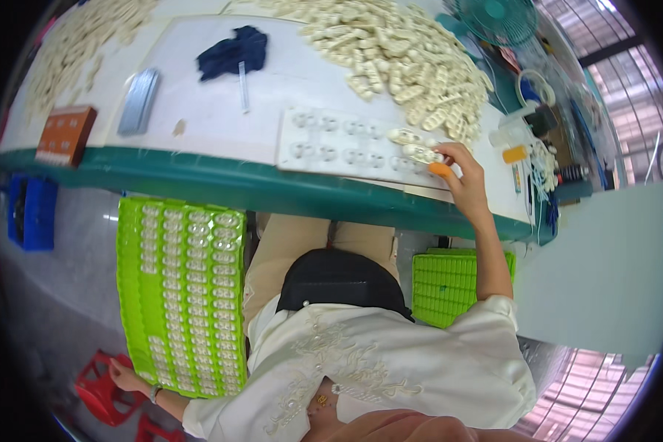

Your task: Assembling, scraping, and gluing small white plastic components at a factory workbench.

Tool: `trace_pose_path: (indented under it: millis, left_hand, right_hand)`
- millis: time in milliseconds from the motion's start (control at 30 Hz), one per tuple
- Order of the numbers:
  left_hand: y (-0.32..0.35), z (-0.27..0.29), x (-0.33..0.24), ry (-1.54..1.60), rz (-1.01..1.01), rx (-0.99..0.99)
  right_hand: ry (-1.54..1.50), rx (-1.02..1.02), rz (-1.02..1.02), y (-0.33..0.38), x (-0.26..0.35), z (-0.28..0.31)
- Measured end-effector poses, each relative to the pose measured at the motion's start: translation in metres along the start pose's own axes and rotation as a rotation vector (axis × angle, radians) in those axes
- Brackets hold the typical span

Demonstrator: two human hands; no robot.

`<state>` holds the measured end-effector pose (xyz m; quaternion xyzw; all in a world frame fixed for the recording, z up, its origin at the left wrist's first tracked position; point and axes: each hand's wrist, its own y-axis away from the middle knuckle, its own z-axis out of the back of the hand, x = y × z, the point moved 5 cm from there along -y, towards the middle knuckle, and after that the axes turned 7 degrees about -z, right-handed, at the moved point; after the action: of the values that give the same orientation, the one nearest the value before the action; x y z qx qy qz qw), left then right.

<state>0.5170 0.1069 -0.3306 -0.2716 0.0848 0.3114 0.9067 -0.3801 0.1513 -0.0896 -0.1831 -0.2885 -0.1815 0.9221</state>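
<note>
My right hand (464,177), with an orange finger cover on one fingertip, pinches a long cream plastic part (420,152) over the right end of the white fixture plate (291,147). Another cream part (403,135) lies just beyond it on the plate. Rows of paired round shapes run along the plate. Low on the left, my left hand (127,377) is by a red plastic stool (99,398), next to the green tray (144,295). Its fingers are curled together; what they grip, if anything, is too small to make out. Rows of clear and white parts fill most of that tray.
A large heap of cream parts (398,62) covers the back right of the table. A dark blue cloth (233,53), a grey-blue block (138,102) and a brown box (66,135) lie left. Another green tray (443,287) is under the right side; a green fan (499,18) stands behind.
</note>
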Motion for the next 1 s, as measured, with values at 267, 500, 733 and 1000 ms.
trace_pose_path:
  millis: [267, 500, 733, 1000]
  left_hand:
    - [0.012, 0.123, -0.486, 0.757, -0.860, 0.196]
    - [0.223, 0.178, -0.718, 1.104, -1.734, 0.745]
    - [0.305, 0.170, -0.738, 1.170, -1.878, 1.029]
    - [0.328, 0.183, -0.736, 1.155, -1.855, 0.910]
  right_hand:
    - [0.037, 0.118, 0.104, 0.005, 0.008, 0.000]
    - [0.087, 0.068, 0.194, 0.005, -0.007, -0.012]
    - [0.049, 0.068, 0.198, 0.011, -0.007, -0.007]
    - [-0.084, -0.214, 0.182, 0.036, -0.025, 0.007]
